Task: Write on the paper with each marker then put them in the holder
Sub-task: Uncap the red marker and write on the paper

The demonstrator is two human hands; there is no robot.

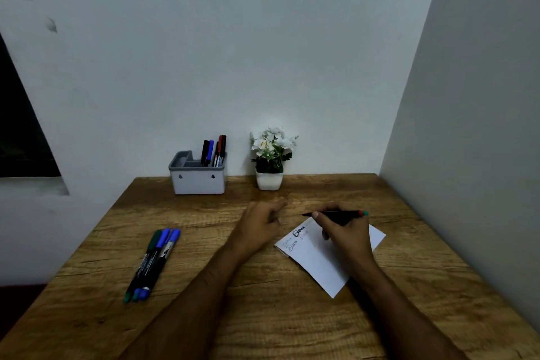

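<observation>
A white paper (318, 263) lies on the wooden desk at centre right, with several handwritten words near its far left corner. My right hand (344, 231) hovers over the paper's far edge, shut on a black marker (344, 214) held level, its tip pointing left and a green-red end to the right. My left hand (260, 222) sits just left of the paper, fingers loosely curled; a cap in it cannot be made out. Three markers (153, 263) lie side by side at the desk's left. A grey holder (198, 181) at the back holds several markers (214, 150).
A small white pot with white flowers (270, 164) stands right of the holder against the back wall. A wall borders the desk (263, 316) on the right. The desk's left edge drops off beside the loose markers.
</observation>
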